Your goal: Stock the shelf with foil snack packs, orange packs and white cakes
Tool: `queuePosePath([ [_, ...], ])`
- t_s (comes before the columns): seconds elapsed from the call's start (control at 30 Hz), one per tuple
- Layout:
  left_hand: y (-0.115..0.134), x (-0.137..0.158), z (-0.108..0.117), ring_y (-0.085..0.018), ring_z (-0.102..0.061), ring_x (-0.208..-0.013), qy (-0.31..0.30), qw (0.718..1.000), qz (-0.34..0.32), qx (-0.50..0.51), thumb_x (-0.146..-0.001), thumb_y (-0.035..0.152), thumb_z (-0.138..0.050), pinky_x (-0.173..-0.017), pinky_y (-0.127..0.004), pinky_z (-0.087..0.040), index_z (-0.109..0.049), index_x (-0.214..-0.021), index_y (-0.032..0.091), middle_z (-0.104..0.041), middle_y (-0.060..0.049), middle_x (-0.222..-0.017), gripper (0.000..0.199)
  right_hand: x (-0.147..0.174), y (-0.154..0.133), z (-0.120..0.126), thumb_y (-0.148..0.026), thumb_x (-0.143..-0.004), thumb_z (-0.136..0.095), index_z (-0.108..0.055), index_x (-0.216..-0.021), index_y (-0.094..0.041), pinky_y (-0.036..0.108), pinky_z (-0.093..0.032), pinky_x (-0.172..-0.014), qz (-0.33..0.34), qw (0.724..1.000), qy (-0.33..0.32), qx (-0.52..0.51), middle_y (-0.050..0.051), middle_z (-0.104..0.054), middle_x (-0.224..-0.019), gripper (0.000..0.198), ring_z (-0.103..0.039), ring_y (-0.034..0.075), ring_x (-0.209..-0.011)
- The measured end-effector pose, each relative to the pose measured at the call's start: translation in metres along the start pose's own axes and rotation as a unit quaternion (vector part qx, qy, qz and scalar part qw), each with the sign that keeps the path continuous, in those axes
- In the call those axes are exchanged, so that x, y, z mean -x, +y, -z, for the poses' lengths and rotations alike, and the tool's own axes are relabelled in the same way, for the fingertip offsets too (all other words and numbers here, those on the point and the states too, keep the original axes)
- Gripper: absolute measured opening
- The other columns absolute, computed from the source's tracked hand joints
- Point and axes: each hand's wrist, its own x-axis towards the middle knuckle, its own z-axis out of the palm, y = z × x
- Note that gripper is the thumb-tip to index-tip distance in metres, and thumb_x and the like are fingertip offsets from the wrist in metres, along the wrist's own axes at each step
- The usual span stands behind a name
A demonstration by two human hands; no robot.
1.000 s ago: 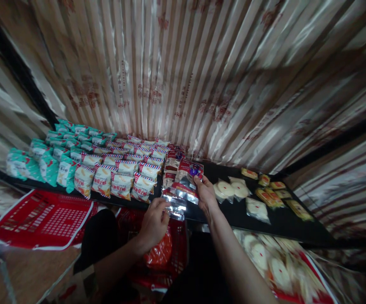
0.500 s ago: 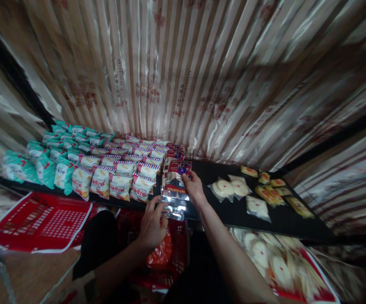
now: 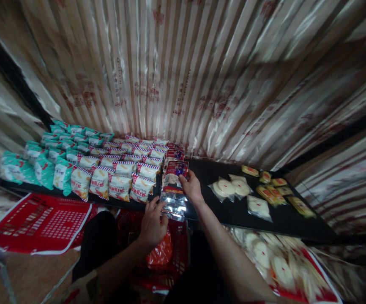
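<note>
A dark red packet (image 3: 173,179) with a purple-blue picture lies in a row of like packets (image 3: 174,154) running back along the black shelf. My right hand (image 3: 191,188) grips its right edge, thumb on top and the other fingers partly hidden. Toward me, shiny silver packets (image 3: 174,207) lie at the shelf's front edge. My left hand (image 3: 153,223) is at their left side, fingers apart and fingertips against the edge. White snack bags (image 3: 140,185) with striped tops stand just left of the packets.
Teal bags (image 3: 63,173) fill the shelf's left end. Flat round white packs (image 3: 224,188) and yellow packs (image 3: 270,194) lie on the right of the black shelf (image 3: 233,217). Below are a red basket (image 3: 56,223), another with an orange bag (image 3: 160,249), and one with white goods (image 3: 282,270).
My right hand and the dark red packet have shifted slightly left, into closer line with the row. My left hand stays nearly in place by the silver packets.
</note>
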Motion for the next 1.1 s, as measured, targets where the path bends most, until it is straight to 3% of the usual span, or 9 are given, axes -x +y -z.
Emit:
queuePosePath([
  [0.23,0.001,-0.005,0.0,-0.026,-0.044,-0.12,-0.009,1.0,0.013,-0.01,-0.076,0.008,-0.047,-0.105,-0.045,-0.035,-0.06,-0.111,0.014,-0.051,-0.013,-0.127,0.037,0.006,-0.005,0.003,-0.035,-0.079,-0.053,-0.041,-0.133,-0.018,0.035,-0.047,-0.079,-0.008,0.995,0.018,0.093,0.009,-0.069,-0.102,0.057,-0.064,0.025,-0.094],
  [0.5,-0.003,-0.007,-0.003,-0.025,-0.046,-0.114,0.013,1.0,-0.011,-0.004,-0.079,0.011,-0.047,-0.1,-0.044,-0.039,-0.059,-0.112,0.013,-0.055,-0.013,-0.122,0.035,0.007,0.007,-0.001,-0.035,-0.079,-0.049,-0.054,-0.122,-0.016,0.038,-0.045,-0.087,0.048,0.995,0.037,0.085,0.012,-0.063,-0.111,0.048,-0.06,0.024,-0.097],
  [0.63,-0.003,-0.009,-0.003,-0.024,-0.048,-0.111,0.027,1.0,-0.012,0.009,-0.077,0.008,-0.046,-0.099,-0.042,-0.04,-0.06,-0.109,0.014,-0.058,-0.011,-0.116,0.036,0.011,0.01,-0.002,-0.038,-0.078,-0.049,-0.054,-0.123,-0.015,0.04,-0.045,-0.087,0.069,0.995,0.04,0.065,0.012,-0.064,-0.109,0.05,-0.06,0.024,-0.094],
  [0.73,-0.006,-0.011,-0.003,-0.022,-0.05,-0.106,0.041,0.999,-0.013,0.023,-0.076,0.006,-0.044,-0.098,-0.04,-0.041,-0.061,-0.104,0.014,-0.06,-0.01,-0.109,0.034,0.017,0.013,-0.002,-0.04,-0.077,-0.05,-0.052,-0.124,-0.016,0.041,-0.042,-0.093,0.073,0.996,0.048,0.029,0.012,-0.061,-0.115,0.053,-0.056,0.025,-0.104],
  [0.87,-0.011,-0.016,-0.003,-0.02,-0.052,-0.101,0.063,0.997,-0.011,0.038,-0.075,0.005,-0.044,-0.094,-0.039,-0.043,-0.062,-0.101,0.017,-0.062,-0.006,-0.104,0.034,0.03,0.025,-0.001,-0.046,-0.076,-0.049,-0.048,-0.128,-0.014,0.04,-0.043,-0.093,0.039,0.996,0.067,-0.04,0.015,-0.055,-0.125,0.06,-0.054,0.025,-0.111],
  [1.1,-0.015,-0.022,-0.007,-0.019,-0.055,-0.096,0.095,0.993,-0.006,0.07,-0.079,0.01,-0.044,-0.09,-0.037,-0.044,-0.062,-0.099,0.021,-0.064,-0.003,-0.097,0.029,0.058,0.041,0.004,-0.049,-0.074,-0.054,-0.045,-0.129,-0.018,0.036,-0.048,-0.085,-0.023,0.994,0.046,-0.096,0.012,-0.057,-0.122,0.064,-0.06,0.021,-0.097],
])
